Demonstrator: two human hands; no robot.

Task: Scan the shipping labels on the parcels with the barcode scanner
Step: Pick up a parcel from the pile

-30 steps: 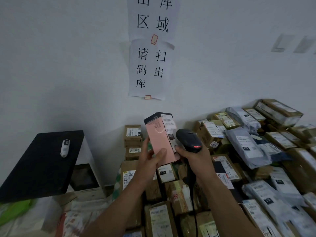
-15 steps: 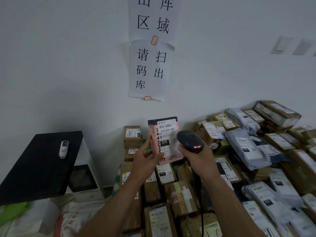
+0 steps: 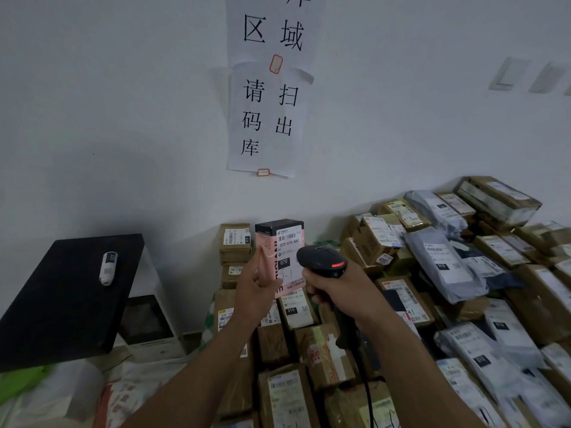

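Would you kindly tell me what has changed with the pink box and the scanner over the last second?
The left grip turned the pink box so its shipping label, a second ago on the side, now faces the camera beside the barcode scanner. Nothing was let go: the right grip holds the scanner, red light lit, and the parcel pile lies as before.

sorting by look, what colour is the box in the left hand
The box in the left hand is pink with a black top; head view.
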